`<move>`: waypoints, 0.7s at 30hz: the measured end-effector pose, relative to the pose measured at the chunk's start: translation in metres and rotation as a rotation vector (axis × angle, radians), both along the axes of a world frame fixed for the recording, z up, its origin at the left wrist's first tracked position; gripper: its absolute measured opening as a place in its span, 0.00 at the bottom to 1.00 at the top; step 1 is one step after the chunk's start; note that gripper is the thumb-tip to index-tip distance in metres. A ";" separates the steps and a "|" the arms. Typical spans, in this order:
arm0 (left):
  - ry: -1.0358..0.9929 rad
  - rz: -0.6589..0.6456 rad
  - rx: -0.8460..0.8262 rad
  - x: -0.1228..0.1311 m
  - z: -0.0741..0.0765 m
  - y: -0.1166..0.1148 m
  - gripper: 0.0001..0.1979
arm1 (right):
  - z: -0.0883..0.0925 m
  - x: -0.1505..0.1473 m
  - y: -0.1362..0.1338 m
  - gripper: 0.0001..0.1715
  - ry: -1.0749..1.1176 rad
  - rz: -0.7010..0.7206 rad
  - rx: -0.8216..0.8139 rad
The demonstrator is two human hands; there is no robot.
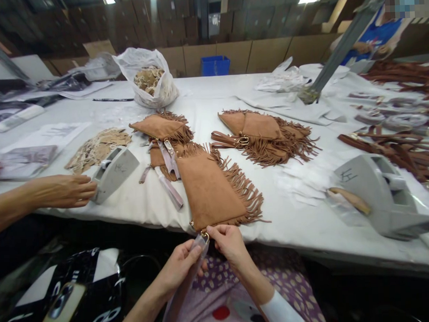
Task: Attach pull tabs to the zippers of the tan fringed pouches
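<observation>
A tan suede fringed bag [210,187] lies at the table's near edge, its gold ring hardware [204,234] hanging over the edge. My right hand [229,242] pinches the bag's corner beside that ring. My left hand [179,265] is closed on a strip of clear plastic wrap [198,253] that runs up to the ring. Two more fringed bags [162,127] [264,133] lie further back on the table.
A co-worker's hand [62,190] rests by a grey tape dispenser [113,173] at left. Another grey dispenser [380,192] sits at right, brown straps [397,147] beyond it. A white plastic bag [150,81] and blue bin [215,65] stand at the back. A phone [61,309] lies below left.
</observation>
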State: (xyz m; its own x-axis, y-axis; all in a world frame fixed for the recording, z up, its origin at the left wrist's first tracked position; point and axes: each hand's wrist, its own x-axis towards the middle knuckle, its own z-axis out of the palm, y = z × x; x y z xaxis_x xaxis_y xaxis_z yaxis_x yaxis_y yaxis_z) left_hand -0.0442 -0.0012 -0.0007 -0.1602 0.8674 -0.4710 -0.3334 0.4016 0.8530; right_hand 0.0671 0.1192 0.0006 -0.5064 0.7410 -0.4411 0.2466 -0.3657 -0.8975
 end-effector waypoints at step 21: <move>-0.075 0.345 0.029 -0.004 -0.004 0.017 0.17 | -0.003 0.005 -0.021 0.20 0.168 0.008 -0.161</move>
